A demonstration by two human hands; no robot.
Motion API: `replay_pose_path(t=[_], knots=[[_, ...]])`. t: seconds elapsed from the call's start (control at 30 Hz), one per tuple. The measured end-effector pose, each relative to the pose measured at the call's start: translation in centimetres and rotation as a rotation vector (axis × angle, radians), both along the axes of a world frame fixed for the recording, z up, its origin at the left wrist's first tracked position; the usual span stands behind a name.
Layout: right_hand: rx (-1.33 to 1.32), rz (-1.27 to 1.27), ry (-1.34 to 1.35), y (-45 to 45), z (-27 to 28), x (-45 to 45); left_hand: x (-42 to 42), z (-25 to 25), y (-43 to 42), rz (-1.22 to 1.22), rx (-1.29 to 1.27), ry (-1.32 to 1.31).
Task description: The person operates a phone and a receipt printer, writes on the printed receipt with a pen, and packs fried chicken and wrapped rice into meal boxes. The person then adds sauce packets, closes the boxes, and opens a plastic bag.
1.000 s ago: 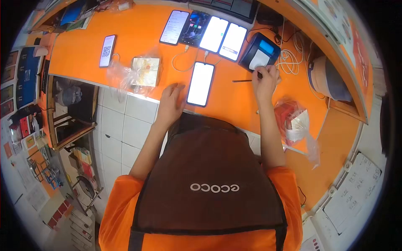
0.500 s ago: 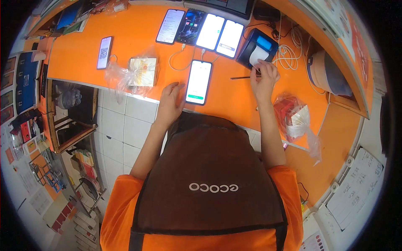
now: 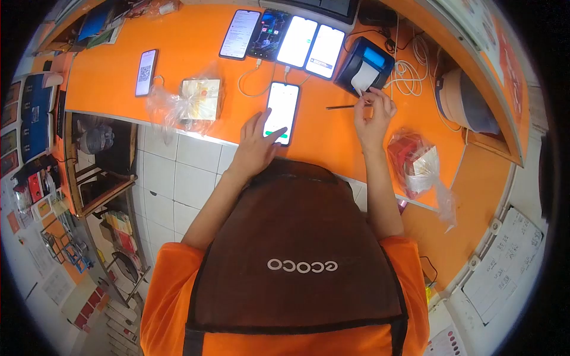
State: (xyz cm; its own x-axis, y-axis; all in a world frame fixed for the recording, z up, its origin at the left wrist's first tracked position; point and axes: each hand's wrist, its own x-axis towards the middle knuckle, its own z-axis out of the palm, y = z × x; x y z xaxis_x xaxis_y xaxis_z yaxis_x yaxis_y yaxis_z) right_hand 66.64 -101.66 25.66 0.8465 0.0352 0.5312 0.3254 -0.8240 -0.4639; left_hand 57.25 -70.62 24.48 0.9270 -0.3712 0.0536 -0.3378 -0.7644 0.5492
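Note:
My left hand (image 3: 254,148) lies partly over the lower left of a lit smartphone (image 3: 281,107) on the orange counter. Its fingers are spread, and one reaches the green button low on the screen. At the right, my right hand (image 3: 375,115) is closed, its fingertips pinching the end of a white paper strip (image 3: 366,78). The strip comes out of a small black label printer (image 3: 380,64). A dark pen-like stick (image 3: 341,107) lies just left of that hand.
Several phones (image 3: 295,41) lie in a row at the back. Another phone (image 3: 145,72) shows a code at the left. Bagged boxes lie left (image 3: 202,99) and right (image 3: 423,166). White cables (image 3: 409,77) coil beside the printer, near a cap (image 3: 466,104).
My left hand has moved right and onto the phone, a finger now over its green button. My right hand stays at the paper strip, almost unmoved.

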Motion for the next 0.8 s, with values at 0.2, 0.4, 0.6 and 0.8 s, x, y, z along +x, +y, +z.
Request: replay_pose_path(t=[0.2, 0.4, 0.6, 0.8], knots=[[0.037, -0.055, -0.026, -0.2, 0.7, -0.9, 0.4, 0.2, -0.7, -0.017, 0.027, 0.027], [0.051, -0.079, -0.027, -0.2, 1.1, -1.7, 0.1, -0.1, -0.7, -0.034, 0.050, 0.003], [0.085, -0.101, -0.026, 0.2, 1.5, -2.5, 0.1, -0.2, -0.8, -0.023, 0.047, -0.006], [0.095, -0.098, -0.026, 0.2, 1.8, -3.3, -0.1, -0.1, -0.8, -0.016, 0.033, 0.019]])
